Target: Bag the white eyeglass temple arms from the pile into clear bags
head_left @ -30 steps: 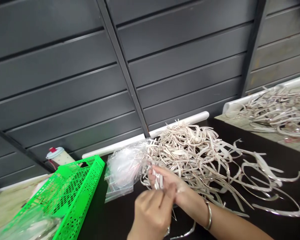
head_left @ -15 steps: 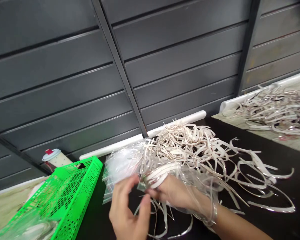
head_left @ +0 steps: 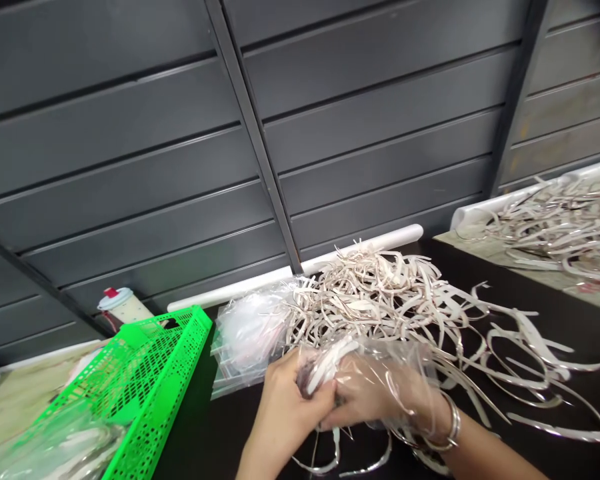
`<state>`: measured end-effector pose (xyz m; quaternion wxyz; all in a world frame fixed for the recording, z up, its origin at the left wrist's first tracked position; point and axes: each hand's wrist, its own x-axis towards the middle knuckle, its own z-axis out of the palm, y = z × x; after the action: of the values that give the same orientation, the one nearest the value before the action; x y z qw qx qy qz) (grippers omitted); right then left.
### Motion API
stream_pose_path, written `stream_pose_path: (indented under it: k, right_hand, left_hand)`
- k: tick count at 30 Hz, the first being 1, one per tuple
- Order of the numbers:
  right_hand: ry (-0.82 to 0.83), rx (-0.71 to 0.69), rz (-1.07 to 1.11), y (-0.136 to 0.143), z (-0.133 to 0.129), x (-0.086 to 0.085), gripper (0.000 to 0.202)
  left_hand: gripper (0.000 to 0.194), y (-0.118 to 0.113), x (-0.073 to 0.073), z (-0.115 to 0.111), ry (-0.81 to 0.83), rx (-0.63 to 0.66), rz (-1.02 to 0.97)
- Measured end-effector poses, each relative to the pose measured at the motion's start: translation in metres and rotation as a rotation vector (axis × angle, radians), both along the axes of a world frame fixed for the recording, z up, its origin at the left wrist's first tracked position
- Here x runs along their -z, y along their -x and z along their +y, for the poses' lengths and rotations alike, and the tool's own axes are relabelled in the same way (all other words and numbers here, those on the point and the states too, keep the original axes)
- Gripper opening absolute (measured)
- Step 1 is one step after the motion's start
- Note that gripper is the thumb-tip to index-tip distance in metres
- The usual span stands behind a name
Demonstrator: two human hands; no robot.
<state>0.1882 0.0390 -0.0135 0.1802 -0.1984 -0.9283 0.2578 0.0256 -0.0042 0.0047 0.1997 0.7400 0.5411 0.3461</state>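
A bundle of white strips sits at the end of a clear plastic bag. My right hand is inside the bag, its fingers closed around the bundle, and the film reaches back toward a bracelet on the wrist. From the left, my left hand wraps round the same bundle through the film, thumb in front. Just behind the hands lies a heap of loose white strips with shiny edges. Flat clear bags are stacked to the left of the heap.
A green perforated basket at the left holds filled clear bags. Behind it stands a cup with a red-topped lid. More strips lie on a surface at the right. White rolls run along the dark panelled wall.
My left hand has moved right, from apart with spread fingers to closed around the bagged strips. The view has shifted slightly, so the surroundings appear a little further right.
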Motion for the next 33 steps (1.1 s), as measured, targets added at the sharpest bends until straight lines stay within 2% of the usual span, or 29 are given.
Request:
stream_pose_path:
  k: [4,7,10,13,16,18,20,22,25,27,28,30,32,33]
  right_hand:
    - [-0.104,-0.034,0.177,-0.013,0.004,-0.007,0.026]
    - [-0.060,-0.007,0.299,-0.029,0.003,-0.015,0.029]
    - [-0.038,0.063,0.561,-0.042,0.001,-0.023,0.028]
    - [-0.192,0.201,0.831,-0.044,0.003,-0.027,0.030]
    - [-0.313,0.419,0.830,-0.039,0.008,-0.024,0.018]
    - [-0.267,0.479,0.817,-0.035,0.012,-0.020,0.005]
    - [-0.166,0.500,0.855,-0.035,0.012,-0.018,0.010]
    - [-0.120,0.542,0.944,-0.038,0.008,-0.017,0.011]
    - [-0.211,0.610,1.045,-0.045,-0.004,-0.022,0.013]
    - [-0.269,0.520,0.983,-0.046,-0.010,-0.026,0.015]
    - [-0.267,0.444,0.892,-0.045,-0.012,-0.027,0.015]
    - [-0.222,0.311,0.642,-0.039,-0.013,-0.028,0.013]
    - [-0.181,0.280,0.415,-0.030,-0.012,-0.027,0.016]
    - [-0.173,0.292,0.351,-0.026,-0.011,-0.026,0.019]
  left_hand:
    - [0.013,0.013,-0.001,0.006,-0.028,-0.121,-0.159]
    - [0.016,0.026,-0.005,0.009,-0.007,-0.200,-0.409]
    - [0.022,0.035,-0.008,0.011,0.002,-0.250,-0.716]
    - [0.027,0.036,-0.009,0.013,0.043,-0.252,-1.009]
    - [0.032,0.034,-0.010,0.017,0.118,-0.248,-1.209]
    - [0.036,0.032,-0.011,0.020,0.163,-0.281,-1.294]
    - [0.040,0.033,-0.010,0.023,0.217,-0.314,-1.308]
    - [0.044,0.037,-0.007,0.027,0.237,-0.308,-1.227]
    - [0.046,0.048,-0.002,0.030,0.146,-0.306,-0.999]
    - [0.044,0.054,0.001,0.030,0.037,-0.309,-0.869]
    - [0.046,0.055,0.001,0.029,-0.005,-0.270,-0.830]
    - [0.064,0.053,0.002,0.025,-0.019,-0.077,-0.789]
    - [0.076,0.048,0.003,0.023,0.073,0.150,-0.746]
    - [0.073,0.045,0.004,0.022,0.133,0.208,-0.722]
